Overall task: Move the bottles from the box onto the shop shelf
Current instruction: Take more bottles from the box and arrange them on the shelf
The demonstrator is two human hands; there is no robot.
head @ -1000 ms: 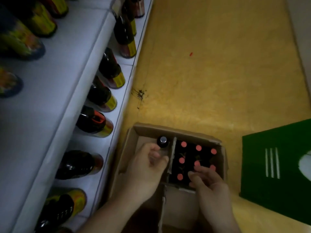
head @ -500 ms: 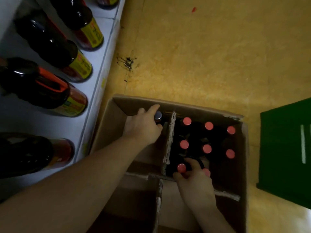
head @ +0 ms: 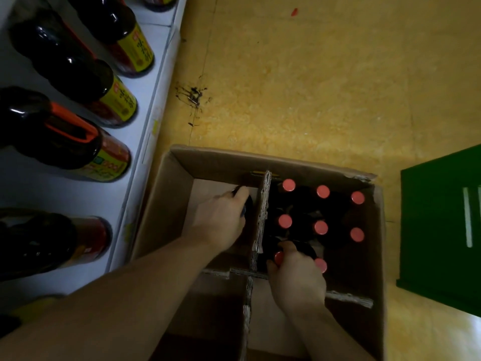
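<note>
An open cardboard box (head: 223, 157) with cardboard dividers stands on the yellow floor beside the white shelf (head: 145, 142). Its far right compartment holds several dark bottles with red caps (head: 322, 191). My left hand (head: 221, 217) reaches into the far left compartment and grips the top of a lone dark bottle (head: 247, 204), mostly hidden under my fingers. My right hand (head: 296, 274) is curled round the neck of a red-capped bottle (head: 278, 256) in the near row of the right compartment.
Large dark sauce bottles (head: 78, 142) with yellow labels stand in a row on the white shelf at the left. A green box (head: 442, 225) sits on the floor at the right. The near compartments of the cardboard box hold no bottles.
The view moved closer to the box. My left hand closed down over the lone bottle's cap, which now is hidden. My right hand settled round a red-capped bottle's neck.
</note>
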